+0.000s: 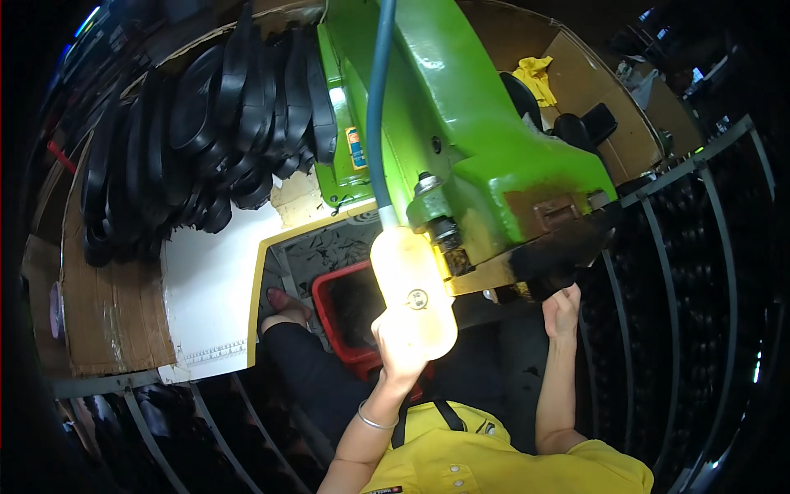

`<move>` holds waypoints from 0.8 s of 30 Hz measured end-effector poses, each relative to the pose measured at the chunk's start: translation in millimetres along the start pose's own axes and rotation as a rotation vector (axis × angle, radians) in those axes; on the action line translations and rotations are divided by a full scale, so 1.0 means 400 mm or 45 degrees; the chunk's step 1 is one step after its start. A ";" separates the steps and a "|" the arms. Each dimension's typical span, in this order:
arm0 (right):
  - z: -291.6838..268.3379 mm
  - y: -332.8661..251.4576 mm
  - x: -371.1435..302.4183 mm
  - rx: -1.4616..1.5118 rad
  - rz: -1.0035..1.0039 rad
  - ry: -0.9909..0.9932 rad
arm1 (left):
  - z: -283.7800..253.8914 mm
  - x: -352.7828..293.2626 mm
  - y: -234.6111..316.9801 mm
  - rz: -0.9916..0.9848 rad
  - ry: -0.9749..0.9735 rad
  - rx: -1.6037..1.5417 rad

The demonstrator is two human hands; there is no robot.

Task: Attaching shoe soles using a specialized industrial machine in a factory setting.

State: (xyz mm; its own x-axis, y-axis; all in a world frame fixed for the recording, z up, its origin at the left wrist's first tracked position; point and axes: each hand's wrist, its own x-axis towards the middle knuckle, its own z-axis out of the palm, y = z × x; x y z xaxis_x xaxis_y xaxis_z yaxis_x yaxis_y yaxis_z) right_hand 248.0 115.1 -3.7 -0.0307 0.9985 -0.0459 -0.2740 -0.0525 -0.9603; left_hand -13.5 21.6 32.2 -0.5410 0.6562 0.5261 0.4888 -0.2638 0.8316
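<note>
My left hand (398, 360) is raised behind the glowing oblong work lamp (414, 292). The lamp covers most of its fingers, so its grip is hidden. My right hand (562, 311) is up under the dark end of the green machine (461, 107), with its fingers curled. The fingertips meet a black piece (559, 259) at the machine head; whether it is a loose workpiece or a machine part I cannot make out. Near the lamp, a dark, greasy metal fitting (448, 235) juts from the machine.
Many black rubber shoe soles (210, 99) are heaped on the left of the white tabletop (206, 280), beside cardboard. A red bin (341, 356) stands below the yellow-edged cutout. Metal racks (650, 230) flank me. A cardboard box (576, 74) with a yellow cloth (536, 80) lies behind the machine.
</note>
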 end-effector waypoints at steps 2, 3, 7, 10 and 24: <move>0.018 -0.033 0.006 0.008 -0.040 0.070 | -0.003 0.004 -0.003 -0.030 -0.086 -0.094; 0.033 -0.047 0.014 -0.028 -0.089 0.054 | -0.011 0.004 -0.009 -0.104 -0.151 -0.179; 0.102 -0.079 0.035 -0.094 -0.153 -0.019 | -0.072 -0.025 -0.036 -0.336 -0.204 -0.456; 0.166 -0.063 0.033 -0.009 -0.121 -0.084 | -0.128 -0.040 -0.048 -0.537 -0.137 -0.556; 0.317 0.000 -0.071 -0.745 -0.341 -0.596 | -0.440 -0.097 -0.138 -0.798 -0.367 -0.440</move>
State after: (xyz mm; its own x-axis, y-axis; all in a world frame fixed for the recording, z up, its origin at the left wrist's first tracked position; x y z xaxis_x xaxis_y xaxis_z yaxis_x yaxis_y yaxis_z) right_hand 127.0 84.7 32.3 -0.4714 0.8583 0.2028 0.2164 0.3355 -0.9168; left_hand -139.9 -113.6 -2.5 -0.4232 0.9016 -0.0893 -0.1176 0.0431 0.9921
